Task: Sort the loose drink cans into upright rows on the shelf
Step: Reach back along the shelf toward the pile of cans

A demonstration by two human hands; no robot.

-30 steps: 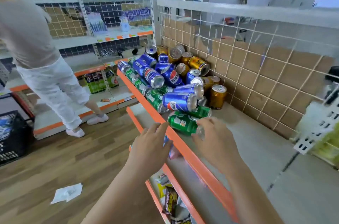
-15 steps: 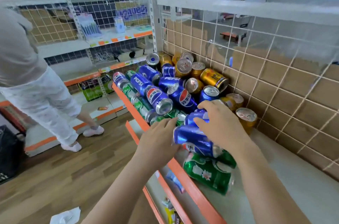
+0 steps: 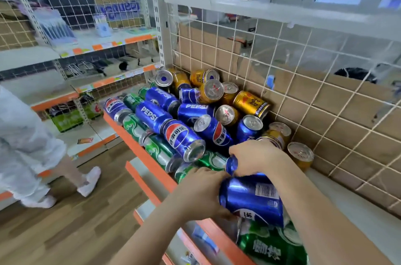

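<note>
A heap of loose cans lies on the grey shelf (image 3: 360, 230) behind its orange front lip. Blue Pepsi cans (image 3: 184, 136) lie on their sides on top, green cans (image 3: 160, 151) lie along the front, and gold cans (image 3: 251, 104) are piled at the back. Two gold cans (image 3: 300, 154) stand upright by the mesh. My left hand (image 3: 199, 193) grips the left end of a large blue Pepsi can (image 3: 251, 199) lying sideways over green cans (image 3: 271, 247). My right hand (image 3: 256, 156) is closed over a second blue can (image 3: 231, 165), of which only the end shows.
White wire mesh (image 3: 282, 91) backed with cardboard walls the shelf's rear and left end. Lower orange-edged shelves (image 3: 141, 182) jut out below. A person in white (image 3: 28, 145) walks on the wooden floor at left, before other shelving (image 3: 97, 45).
My view has closed in on the pile. Both hands went from the green cans at the front edge to the blue cans and closed on them, drawing them a little toward me.
</note>
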